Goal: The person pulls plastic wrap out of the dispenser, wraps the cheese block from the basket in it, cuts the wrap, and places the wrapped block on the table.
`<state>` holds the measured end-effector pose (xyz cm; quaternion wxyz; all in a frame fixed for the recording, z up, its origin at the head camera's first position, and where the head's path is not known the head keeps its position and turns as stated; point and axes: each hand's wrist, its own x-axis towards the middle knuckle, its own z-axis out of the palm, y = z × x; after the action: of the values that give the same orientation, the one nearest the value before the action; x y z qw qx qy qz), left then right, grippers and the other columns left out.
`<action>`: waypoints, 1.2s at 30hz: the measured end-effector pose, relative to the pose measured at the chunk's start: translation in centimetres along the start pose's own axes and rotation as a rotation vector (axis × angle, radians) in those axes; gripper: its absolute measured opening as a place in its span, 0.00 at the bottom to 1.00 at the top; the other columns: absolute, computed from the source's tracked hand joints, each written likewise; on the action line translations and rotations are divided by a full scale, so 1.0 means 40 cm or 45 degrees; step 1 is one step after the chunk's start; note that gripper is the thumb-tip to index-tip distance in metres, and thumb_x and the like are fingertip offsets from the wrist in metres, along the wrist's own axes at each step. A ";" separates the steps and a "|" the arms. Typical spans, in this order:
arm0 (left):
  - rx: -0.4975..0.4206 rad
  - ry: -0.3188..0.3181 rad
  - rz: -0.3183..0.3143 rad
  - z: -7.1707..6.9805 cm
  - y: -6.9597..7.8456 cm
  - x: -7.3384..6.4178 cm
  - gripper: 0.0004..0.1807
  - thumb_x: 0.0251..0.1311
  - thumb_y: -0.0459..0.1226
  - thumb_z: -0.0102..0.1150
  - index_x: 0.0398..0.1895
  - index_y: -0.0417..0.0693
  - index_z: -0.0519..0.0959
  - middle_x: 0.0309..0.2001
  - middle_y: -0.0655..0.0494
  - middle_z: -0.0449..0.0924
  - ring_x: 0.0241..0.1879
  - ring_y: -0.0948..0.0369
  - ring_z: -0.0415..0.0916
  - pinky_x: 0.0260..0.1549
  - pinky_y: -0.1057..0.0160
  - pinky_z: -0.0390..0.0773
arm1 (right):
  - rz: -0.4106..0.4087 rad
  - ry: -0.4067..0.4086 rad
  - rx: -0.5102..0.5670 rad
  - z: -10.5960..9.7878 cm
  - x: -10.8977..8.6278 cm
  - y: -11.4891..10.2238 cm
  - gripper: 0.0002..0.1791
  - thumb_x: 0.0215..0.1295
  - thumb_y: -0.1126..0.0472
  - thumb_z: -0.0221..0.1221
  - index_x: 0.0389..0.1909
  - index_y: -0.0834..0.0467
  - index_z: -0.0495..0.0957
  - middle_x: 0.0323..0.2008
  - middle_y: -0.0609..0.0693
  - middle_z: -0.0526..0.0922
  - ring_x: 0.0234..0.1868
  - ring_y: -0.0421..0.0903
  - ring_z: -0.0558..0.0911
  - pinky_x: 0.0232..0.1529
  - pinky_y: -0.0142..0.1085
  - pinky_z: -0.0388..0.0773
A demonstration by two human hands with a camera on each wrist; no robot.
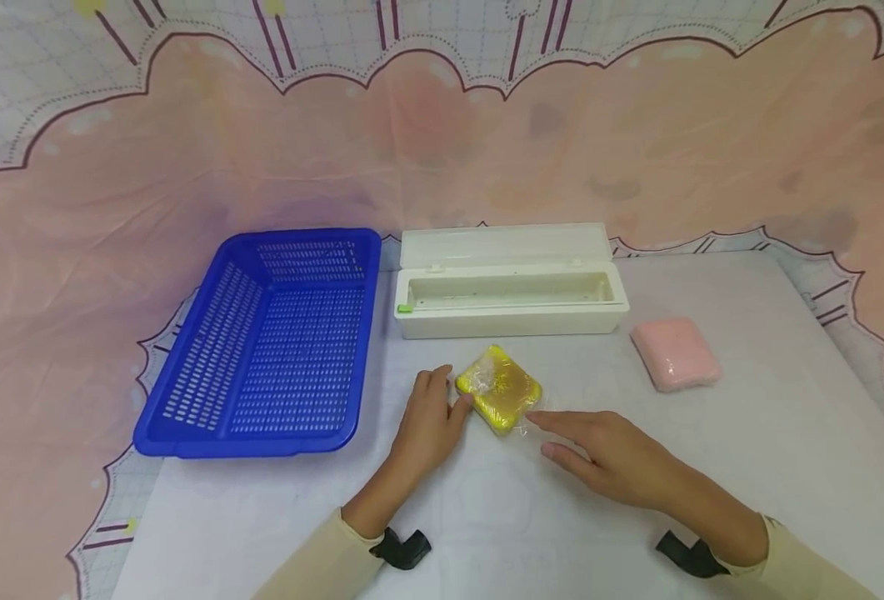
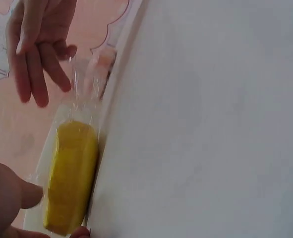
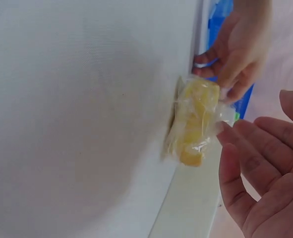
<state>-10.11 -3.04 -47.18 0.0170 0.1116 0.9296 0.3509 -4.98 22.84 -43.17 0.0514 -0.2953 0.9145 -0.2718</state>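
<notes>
A yellow square block (image 1: 498,388) in clear plastic wrap lies on the white tabletop, its kind not shown. My left hand (image 1: 427,425) is at the block's left side, thumb and fingers loosely bent. Its thumb tip (image 2: 32,195) comes right up to the wrap; whether it presses there I cannot tell. On the other side, my right hand (image 1: 612,457) has its fingers extended, the index fingertip at the loose edge of the plastic. In the right wrist view that palm (image 3: 275,198) holds nothing.
A blue perforated basket (image 1: 370,333) stands at the left. Behind the block is a long white box (image 1: 512,323) with its hinged lid (image 1: 505,246) raised. A pink wrapped block (image 1: 676,353) lies to the right. Patterned cloth (image 1: 449,142) hangs behind.
</notes>
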 end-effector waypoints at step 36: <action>0.167 -0.176 0.220 0.006 0.018 0.026 0.23 0.75 0.36 0.54 0.71 0.59 0.75 0.40 0.51 0.78 0.34 0.61 0.74 0.32 0.67 0.76 | 0.383 -0.074 0.523 0.053 0.032 0.026 0.26 0.73 0.60 0.60 0.66 0.60 0.62 0.35 0.47 0.90 0.34 0.38 0.87 0.39 0.32 0.84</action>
<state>-10.97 -2.14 -46.86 0.0434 0.2159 0.9341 0.2811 -6.01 21.83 -45.42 0.1765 -0.1469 0.8718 -0.4326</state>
